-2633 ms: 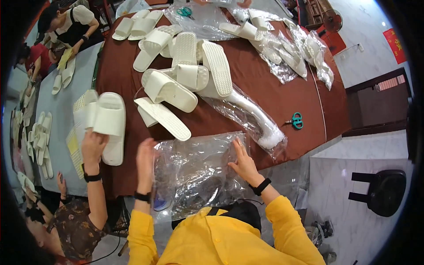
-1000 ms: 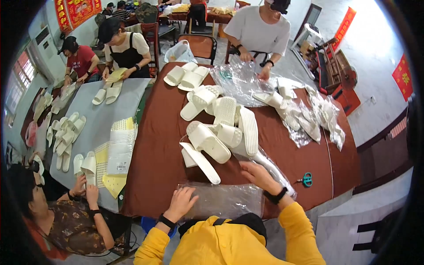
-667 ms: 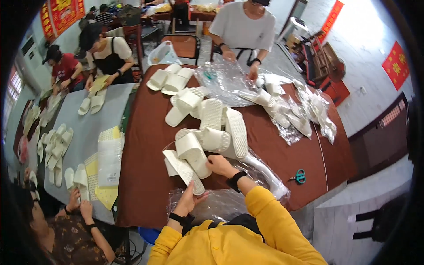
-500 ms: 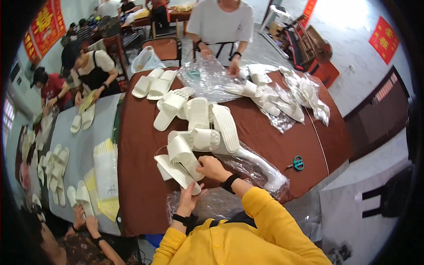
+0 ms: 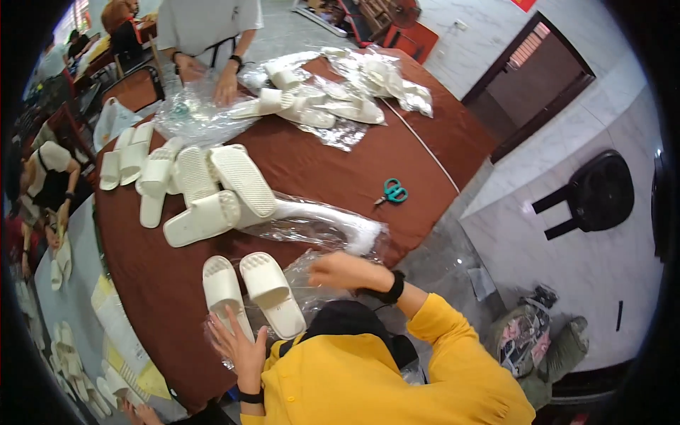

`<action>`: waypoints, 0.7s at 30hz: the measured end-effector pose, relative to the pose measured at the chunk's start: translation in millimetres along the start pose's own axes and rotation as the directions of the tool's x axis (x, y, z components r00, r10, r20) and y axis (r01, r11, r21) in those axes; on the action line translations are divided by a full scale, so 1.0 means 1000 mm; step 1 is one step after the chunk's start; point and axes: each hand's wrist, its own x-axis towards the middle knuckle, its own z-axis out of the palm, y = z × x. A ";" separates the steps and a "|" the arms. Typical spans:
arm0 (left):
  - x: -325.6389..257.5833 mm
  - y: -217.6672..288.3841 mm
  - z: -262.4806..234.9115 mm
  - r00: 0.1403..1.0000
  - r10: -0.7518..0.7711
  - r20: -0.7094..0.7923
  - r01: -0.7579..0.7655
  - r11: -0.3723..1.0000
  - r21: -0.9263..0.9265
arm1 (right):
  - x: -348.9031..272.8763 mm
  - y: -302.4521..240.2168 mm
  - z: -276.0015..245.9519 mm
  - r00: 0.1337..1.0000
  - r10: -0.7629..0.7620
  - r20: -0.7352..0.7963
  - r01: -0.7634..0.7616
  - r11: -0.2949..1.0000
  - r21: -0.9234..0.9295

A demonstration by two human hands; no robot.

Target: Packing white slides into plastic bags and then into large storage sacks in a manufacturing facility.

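Note:
Two white slippers lie side by side at the table's near edge, toes pointing away from me: a left slipper [image 5: 223, 287] and a right slipper [image 5: 270, 292]. My left hand [image 5: 241, 347] has its fingers spread, touching the heel part of the left slipper, with some clear film beside it. To the right of the pair, my right hand [image 5: 343, 273] hovers with its fingers curled in above a clear plastic bag [image 5: 304, 273]. What those fingers hold, if anything, is hidden. Beyond the pair rests a loose slipper [image 5: 203, 218], with a sole-up slipper [image 5: 243, 180] behind it.
More white slippers [image 5: 134, 152] stand at the far left of the brown-covered table [image 5: 333, 177]. Green-handled scissors [image 5: 393, 193] and a plastic-wrapped white bundle [image 5: 333, 223] lie to the right. Across the table a person [image 5: 209, 32] handles clear film near bagged slippers [image 5: 333, 103].
The slippers between my hands now lie paired on the table. My left hand has opened; my right has moved off them, rightward. The view has swung right.

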 end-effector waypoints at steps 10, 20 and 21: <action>0.034 -0.014 0.046 0.801 0.556 0.223 -0.597 0.772 0.219 | -0.144 0.194 0.027 0.499 0.741 -0.450 -0.076 0.555 0.828; 0.042 -0.018 0.085 0.875 0.479 0.071 -0.480 0.836 0.267 | -0.065 0.175 0.068 0.501 0.698 -0.512 -0.024 0.603 0.798; 0.041 -0.015 0.089 0.897 0.433 0.086 -0.441 0.864 0.242 | -0.067 0.177 0.069 0.489 0.694 -0.529 -0.044 0.625 0.779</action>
